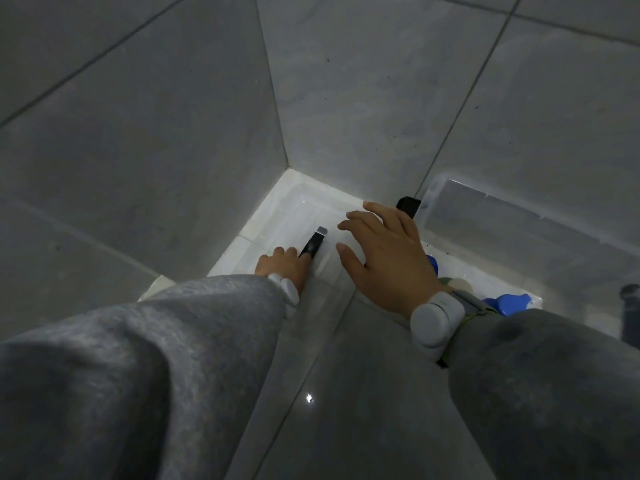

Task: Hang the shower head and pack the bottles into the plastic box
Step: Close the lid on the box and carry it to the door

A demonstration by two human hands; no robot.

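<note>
I look down into a tiled corner. On the white floor there stands a clear plastic box (311, 206), hard to make out. My left hand (282, 268) is shut on a slim dark bottle with a silver cap (313, 245), which is held low over the box. My right hand (384, 254) hovers higher and to the right, fingers spread and holding nothing. Two blue bottles (507, 303) and a pale round cap (457, 284) show below my right wrist. No shower head is in view.
A second clear plastic piece (519, 220), a lid or a box wall, leans on the right wall. A small black object (408, 204) sits behind my right fingers. Grey tiled walls close in on both sides. A dark cylinder (628, 317) stands at the far right edge.
</note>
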